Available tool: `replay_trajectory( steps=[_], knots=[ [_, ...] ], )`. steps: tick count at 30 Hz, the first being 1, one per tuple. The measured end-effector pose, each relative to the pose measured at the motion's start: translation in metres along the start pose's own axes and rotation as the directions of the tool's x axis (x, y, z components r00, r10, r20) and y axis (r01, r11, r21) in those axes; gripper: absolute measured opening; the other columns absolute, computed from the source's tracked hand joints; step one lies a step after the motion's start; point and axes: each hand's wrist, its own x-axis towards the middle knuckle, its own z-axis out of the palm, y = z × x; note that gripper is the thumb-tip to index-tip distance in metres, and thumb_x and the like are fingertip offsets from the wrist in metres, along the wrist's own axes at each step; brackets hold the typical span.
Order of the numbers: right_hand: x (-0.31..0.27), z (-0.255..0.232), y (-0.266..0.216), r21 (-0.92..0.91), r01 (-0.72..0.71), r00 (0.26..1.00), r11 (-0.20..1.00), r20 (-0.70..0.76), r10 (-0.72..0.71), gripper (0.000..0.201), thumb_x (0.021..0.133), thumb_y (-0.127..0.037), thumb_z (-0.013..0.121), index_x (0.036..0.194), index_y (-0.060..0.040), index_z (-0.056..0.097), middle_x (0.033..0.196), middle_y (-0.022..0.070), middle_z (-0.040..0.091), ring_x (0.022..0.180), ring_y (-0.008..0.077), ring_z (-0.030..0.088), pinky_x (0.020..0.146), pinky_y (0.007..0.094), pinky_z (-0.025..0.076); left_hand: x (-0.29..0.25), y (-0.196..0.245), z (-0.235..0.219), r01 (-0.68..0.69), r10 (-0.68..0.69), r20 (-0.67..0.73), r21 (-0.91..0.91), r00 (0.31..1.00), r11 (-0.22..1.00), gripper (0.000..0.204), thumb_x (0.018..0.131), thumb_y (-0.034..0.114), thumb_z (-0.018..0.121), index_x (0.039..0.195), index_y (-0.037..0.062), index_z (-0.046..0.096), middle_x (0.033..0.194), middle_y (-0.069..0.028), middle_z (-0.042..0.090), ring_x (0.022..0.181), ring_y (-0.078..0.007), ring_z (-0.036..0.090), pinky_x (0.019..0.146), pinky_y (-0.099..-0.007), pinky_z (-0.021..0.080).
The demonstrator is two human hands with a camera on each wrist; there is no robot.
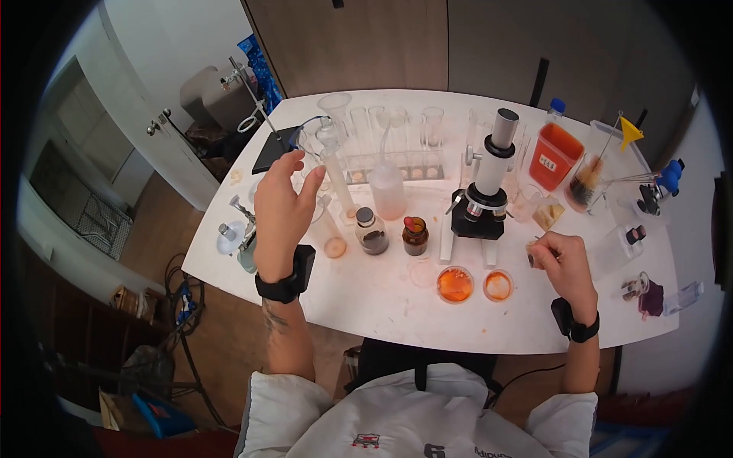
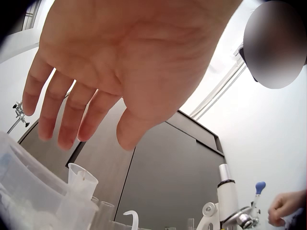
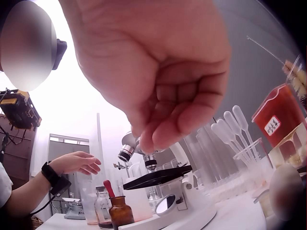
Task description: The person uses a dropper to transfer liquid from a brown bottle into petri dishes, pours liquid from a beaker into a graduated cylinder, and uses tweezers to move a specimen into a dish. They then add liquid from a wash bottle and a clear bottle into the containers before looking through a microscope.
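Note:
My left hand (image 1: 284, 202) is raised over the left side of the table with its fingers loosely extended and nothing in it. Below it stand a tall clear cylinder (image 1: 340, 182), a beaker (image 1: 333, 243) and a grey-capped glass bottle (image 1: 372, 235). To the right of the microscope (image 1: 489, 179), my right hand (image 1: 563, 263) is held with fingers curled in and thumb close to the index finger; no object shows between them. Two petri dishes with orange contents, a larger one (image 1: 456, 284) and a smaller one (image 1: 498, 285), lie in front of the microscope.
A brown bottle (image 1: 414, 237) with a red dropper bulb and a wash bottle (image 1: 388, 191) stand mid-table. Test tubes stand in a rack (image 1: 416, 173) behind. At right are a red container (image 1: 556, 156), a yellow funnel (image 1: 630, 133) and droppers (image 3: 232, 125). A ring stand (image 1: 269, 153) is back left.

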Motion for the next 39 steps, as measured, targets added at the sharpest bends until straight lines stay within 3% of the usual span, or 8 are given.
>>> replay_trajectory(
  steps=[3,5,12,15,24,28,30,39],
  knots=[
    [-0.002,0.003,0.005,0.109,0.011,1.000,0.994,-0.013,-0.009,0.010,0.094,-0.004,0.073,0.100,0.0037,0.071,0.074,0.0118,0.073,0.066,0.0170,0.071,0.064,0.0291,0.054,0.017,0.005,0.014,-0.038,0.034,0.154,0.020,0.987,0.999,0.047,0.091,0.025,0.080,0.129,0.0000,0.068,0.112,-0.0211,0.075,0.105,-0.0401,0.072,0.091,-0.0453,0.056],
    [-0.003,-0.003,-0.004,0.100,-0.012,1.000,0.995,0.017,0.010,0.016,0.093,-0.002,0.073,0.108,0.0038,0.070,0.078,0.0120,0.075,0.071,0.0167,0.073,0.067,0.0285,0.056,0.022,0.002,0.022,-0.069,0.058,0.206,0.047,0.977,0.997,0.048,0.090,0.021,0.081,0.132,0.0015,0.067,0.112,-0.0222,0.075,0.103,-0.0357,0.073,0.090,-0.0420,0.057],
    [-0.008,-0.004,0.007,0.089,0.014,1.000,0.996,0.024,-0.016,0.019,0.092,-0.004,0.076,0.109,0.0028,0.070,0.078,0.0108,0.075,0.067,0.0159,0.070,0.067,0.0280,0.056,0.033,0.003,0.025,-0.007,-0.010,0.310,0.052,0.951,0.999,0.037,0.089,0.010,0.079,0.124,0.0013,0.071,0.093,-0.0184,0.076,0.085,-0.0309,0.075,0.081,-0.0392,0.058],
    [-0.009,-0.002,0.009,0.089,0.022,0.999,0.996,0.029,-0.025,0.019,0.092,-0.005,0.076,0.108,0.0027,0.070,0.079,0.0105,0.075,0.067,0.0158,0.069,0.067,0.0279,0.056,0.033,0.005,0.024,-0.017,0.018,0.305,-0.007,0.952,1.000,0.033,0.088,0.012,0.078,0.119,0.0030,0.072,0.086,-0.0185,0.075,0.084,-0.0369,0.074,0.077,-0.0445,0.057],
    [-0.012,-0.001,0.003,0.061,0.022,0.999,0.998,0.035,-0.024,0.017,0.093,-0.008,0.077,0.105,0.0027,0.070,0.078,0.0103,0.073,0.068,0.0168,0.069,0.067,0.0281,0.056,0.030,0.024,0.018,-0.055,0.043,0.348,0.025,0.936,0.998,0.031,0.089,0.009,0.079,0.118,-0.0004,0.071,0.087,-0.0174,0.074,0.081,-0.0288,0.073,0.078,-0.0368,0.058],
    [-0.015,-0.002,-0.001,0.058,0.029,0.999,0.998,0.034,-0.031,0.018,0.093,-0.010,0.077,0.105,0.0030,0.070,0.079,0.0106,0.074,0.068,0.0171,0.070,0.068,0.0283,0.057,0.030,0.026,0.007,-0.081,0.078,0.228,0.001,0.971,0.997,0.028,0.090,0.011,0.077,0.116,0.0031,0.071,0.090,-0.0184,0.076,0.085,-0.0341,0.075,0.079,-0.0407,0.057],
    [-0.016,-0.003,-0.002,0.054,0.030,0.999,0.998,0.036,-0.032,0.018,0.094,-0.010,0.077,0.105,0.0030,0.070,0.079,0.0106,0.074,0.069,0.0173,0.071,0.068,0.0283,0.057,0.032,0.032,-0.005,-0.116,0.111,0.170,0.019,0.979,0.993,0.029,0.092,0.008,0.076,0.120,-0.0006,0.069,0.099,-0.0154,0.077,0.093,-0.0236,0.076,0.085,-0.0339,0.057],
    [-0.011,0.003,-0.001,0.031,0.030,0.999,0.999,0.044,-0.032,0.018,0.094,-0.012,0.077,0.104,0.0020,0.071,0.079,0.0105,0.075,0.068,0.0183,0.072,0.068,0.0289,0.058,0.013,0.078,-0.066,-0.165,0.151,-0.103,-0.146,0.983,0.975,0.030,0.098,0.012,0.075,0.125,-0.0009,0.070,0.111,-0.0091,0.075,0.103,-0.0159,0.071,0.098,-0.0315,0.053]
  ],
)
